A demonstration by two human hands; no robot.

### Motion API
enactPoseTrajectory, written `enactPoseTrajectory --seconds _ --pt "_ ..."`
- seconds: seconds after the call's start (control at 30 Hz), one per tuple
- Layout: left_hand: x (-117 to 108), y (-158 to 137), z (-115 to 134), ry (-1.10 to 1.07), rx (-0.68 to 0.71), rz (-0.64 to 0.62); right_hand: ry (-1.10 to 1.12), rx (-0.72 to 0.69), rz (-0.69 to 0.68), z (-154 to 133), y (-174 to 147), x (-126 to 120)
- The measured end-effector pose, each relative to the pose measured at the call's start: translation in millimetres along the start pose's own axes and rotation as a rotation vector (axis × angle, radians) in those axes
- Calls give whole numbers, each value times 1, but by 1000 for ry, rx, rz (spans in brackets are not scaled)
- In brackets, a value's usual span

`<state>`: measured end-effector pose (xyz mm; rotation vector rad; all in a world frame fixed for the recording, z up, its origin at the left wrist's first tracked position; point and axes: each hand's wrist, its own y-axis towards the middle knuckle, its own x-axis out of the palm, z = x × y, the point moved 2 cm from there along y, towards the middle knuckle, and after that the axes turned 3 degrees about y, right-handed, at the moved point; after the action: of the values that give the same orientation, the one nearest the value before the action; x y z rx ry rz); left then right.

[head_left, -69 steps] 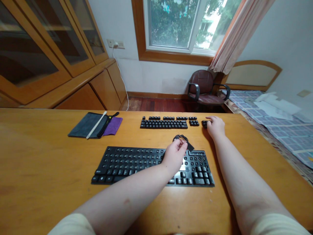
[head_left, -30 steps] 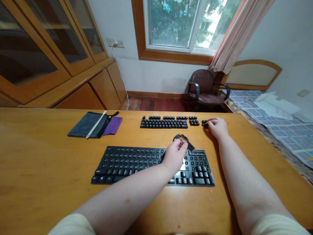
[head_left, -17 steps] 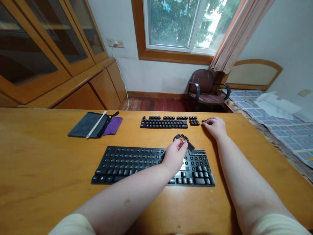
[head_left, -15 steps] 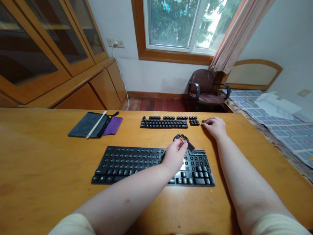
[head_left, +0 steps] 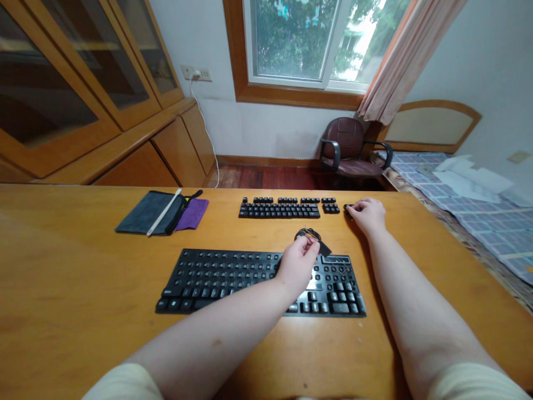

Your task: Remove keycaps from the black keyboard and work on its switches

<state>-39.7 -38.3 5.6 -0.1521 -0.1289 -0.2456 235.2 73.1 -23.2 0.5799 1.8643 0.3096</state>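
A black keyboard lies across the desk, many of its switches bare in the upper rows and the number block, with keycaps still on the lower rows. Over its right half my left hand is closed in a pinch; thin wire strands show at the fingertips, but what they grip is unclear. Just beyond are a coiled black cable and a flat black piece. Farther right, my right hand pinches at small black keycaps, partly hidden by the fingers. Loose keycaps stand in neat rows to its left.
On the left of the wooden desk lie a grey zip pouch, a white stick-like tool and a purple cloth. Beyond the desk are a chair, a bed and glass-door cabinets.
Almost nothing differs. My right hand's fingertips have shifted very slightly at the keycaps, and my left hand stays in place.
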Motion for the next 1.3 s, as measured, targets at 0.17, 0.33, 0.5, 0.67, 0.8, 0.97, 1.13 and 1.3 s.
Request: enactPoseTrajectory --seconds 0.17,0.33,0.5,0.67,0.8,0.97,1.13,1.3 --pt "0 -1 1 2 -1 8 18 9 38 2 0 -1" --pt "0 -1 1 8 3 11 130 -41 -1 10 2 -1" --pt "0 -1 1 -9 -6 18 125 -89 -84 12 1 1" --pt "0 -1 0 -23 -21 13 113 -75 -98 11 1 3" --pt "-1 0 -2 -24 -18 13 133 -64 -103 9 2 4" --pt "0 0 -2 -31 -4 15 143 -19 -37 12 2 2" --pt "0 0 -1 -13 -10 11 154 -40 13 17 3 -3" --pt "-1 0 -3 -7 -17 11 123 -101 -44 18 2 -1"
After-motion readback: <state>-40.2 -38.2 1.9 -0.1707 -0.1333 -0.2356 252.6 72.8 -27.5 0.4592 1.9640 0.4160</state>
